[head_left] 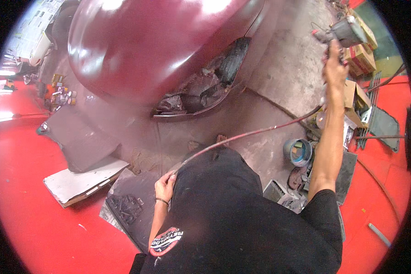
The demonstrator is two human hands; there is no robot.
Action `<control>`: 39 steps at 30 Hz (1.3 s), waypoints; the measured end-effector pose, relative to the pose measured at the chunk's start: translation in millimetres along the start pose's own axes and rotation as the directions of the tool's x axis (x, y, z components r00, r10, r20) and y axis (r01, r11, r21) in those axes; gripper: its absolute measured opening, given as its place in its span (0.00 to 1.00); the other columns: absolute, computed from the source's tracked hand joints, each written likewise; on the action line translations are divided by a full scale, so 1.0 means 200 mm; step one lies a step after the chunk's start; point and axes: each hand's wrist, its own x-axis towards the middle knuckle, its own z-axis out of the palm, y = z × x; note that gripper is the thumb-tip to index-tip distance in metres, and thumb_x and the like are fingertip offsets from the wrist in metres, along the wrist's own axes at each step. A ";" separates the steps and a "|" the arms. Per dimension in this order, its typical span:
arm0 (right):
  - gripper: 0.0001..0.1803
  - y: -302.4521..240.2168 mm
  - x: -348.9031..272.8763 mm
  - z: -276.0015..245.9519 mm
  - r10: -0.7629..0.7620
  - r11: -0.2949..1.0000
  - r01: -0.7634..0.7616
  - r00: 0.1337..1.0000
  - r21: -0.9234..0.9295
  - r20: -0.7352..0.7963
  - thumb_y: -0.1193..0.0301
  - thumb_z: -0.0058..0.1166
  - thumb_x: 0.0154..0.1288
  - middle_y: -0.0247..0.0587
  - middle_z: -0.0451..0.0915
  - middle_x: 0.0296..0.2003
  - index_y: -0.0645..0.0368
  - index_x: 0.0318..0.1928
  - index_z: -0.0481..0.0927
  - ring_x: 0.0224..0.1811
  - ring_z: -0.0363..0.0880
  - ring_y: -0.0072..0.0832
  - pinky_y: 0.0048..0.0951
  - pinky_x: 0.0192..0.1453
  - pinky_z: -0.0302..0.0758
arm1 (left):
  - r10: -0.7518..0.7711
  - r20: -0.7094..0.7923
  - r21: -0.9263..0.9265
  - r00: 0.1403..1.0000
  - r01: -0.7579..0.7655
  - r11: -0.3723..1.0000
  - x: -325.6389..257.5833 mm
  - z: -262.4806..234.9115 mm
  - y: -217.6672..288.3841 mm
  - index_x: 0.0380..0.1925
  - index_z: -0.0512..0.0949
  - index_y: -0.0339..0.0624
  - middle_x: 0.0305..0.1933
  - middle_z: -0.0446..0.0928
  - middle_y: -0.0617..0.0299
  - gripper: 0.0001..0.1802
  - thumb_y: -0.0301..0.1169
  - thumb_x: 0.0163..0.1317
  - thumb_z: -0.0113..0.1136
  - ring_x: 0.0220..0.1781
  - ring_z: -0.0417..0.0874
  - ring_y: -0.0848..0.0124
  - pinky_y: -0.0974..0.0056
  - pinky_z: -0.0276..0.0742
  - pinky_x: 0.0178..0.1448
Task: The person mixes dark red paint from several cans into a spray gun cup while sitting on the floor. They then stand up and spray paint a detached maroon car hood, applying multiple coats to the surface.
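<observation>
My right hand [335, 68] is stretched out to the far right, its fingers wrapped round the handle of a spray gun [349, 33] with a grey cup. From below that hand a reddish air hose [260, 130] sags across in front of me. My left hand [164, 186], low and left of my legs, pinches the hose near its lower end in view. Ahead stands a car with a glossy dark red hood [141, 50]. Its headlight opening [201, 93] is covered with dark, crumpled sheeting. The gun is off to the right, apart from the car body.
A blue-rimmed bucket [298, 152] stands on the floor at my right, near cardboard boxes [360, 59] and loose parts. At left lie a grey panel [86, 139] and a white board [79, 180]. Small cans [63, 96] stand farther off. Red floor [27, 201] borders both sides.
</observation>
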 end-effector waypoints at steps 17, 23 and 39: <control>0.28 -0.17 -1.48 0.01 0.704 0.698 -0.705 0.708 0.122 0.063 0.37 0.55 0.70 0.24 0.76 0.24 0.51 0.41 0.82 0.12 0.56 0.11 0.19 0.15 0.48 | -0.110 0.203 0.338 0.973 0.036 0.940 0.64 -1.09 -0.65 0.52 0.85 0.37 0.45 0.87 0.45 0.20 0.42 0.71 0.61 0.50 0.89 0.57 0.58 0.80 0.55; 0.25 -0.10 -2.24 0.13 0.696 0.701 -0.695 0.618 0.158 -0.366 0.41 0.56 0.71 0.27 0.81 0.26 0.49 0.44 0.85 0.13 0.59 0.13 0.19 0.16 0.52 | 0.101 0.299 0.293 0.949 -0.192 0.937 0.95 -1.59 -0.82 0.49 0.85 0.37 0.36 0.87 0.49 0.19 0.42 0.71 0.62 0.39 0.87 0.65 0.59 0.80 0.49; 0.30 -0.07 -2.85 0.23 0.695 0.705 -0.693 0.717 -0.152 -0.052 0.41 0.57 0.71 0.31 0.82 0.26 0.60 0.38 0.87 0.25 0.74 0.17 0.21 0.30 0.67 | -0.250 0.694 0.584 0.675 -0.324 0.745 1.14 -2.12 -0.90 0.45 0.84 0.36 0.34 0.85 0.46 0.24 0.49 0.67 0.67 0.39 0.85 0.61 0.56 0.79 0.47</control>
